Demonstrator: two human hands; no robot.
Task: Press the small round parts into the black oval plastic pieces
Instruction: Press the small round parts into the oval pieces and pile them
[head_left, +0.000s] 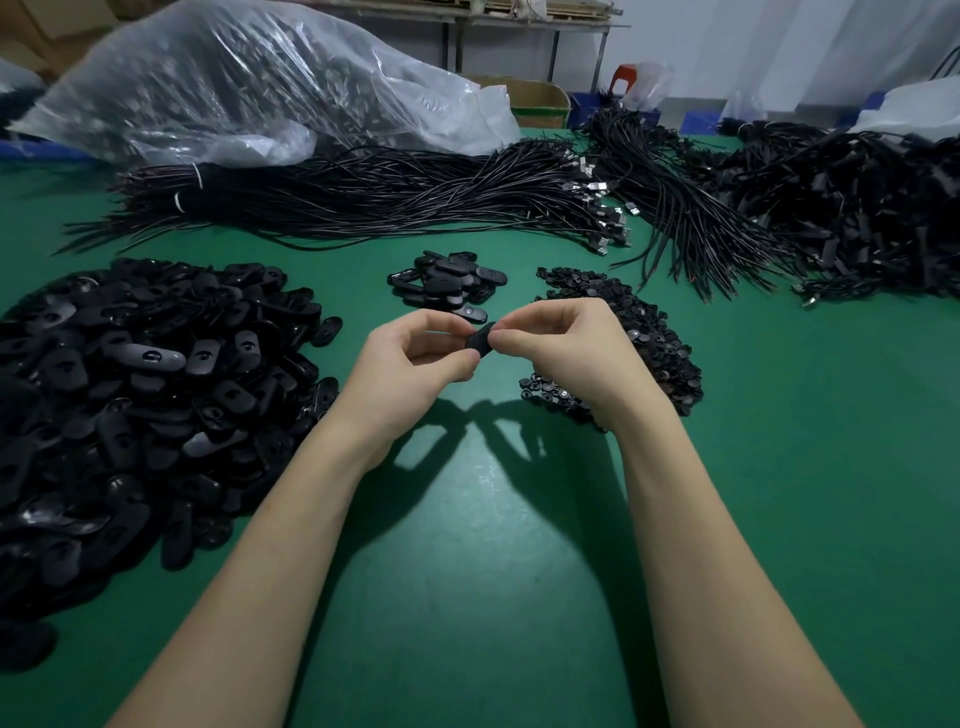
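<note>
Black oval plastic piece (482, 339) hangs over mid-worktop, pinched between left hand (415, 364) and right hand (566, 353), long axis running hand to hand.

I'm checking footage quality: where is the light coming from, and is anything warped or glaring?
Head view: hard shadows of both hands fall toward the camera on the green table, so the light sits high and ahead; the clear plastic bag shows glare; wide-angle distortion bends the edges; the held oval piece reads sharp.
</note>
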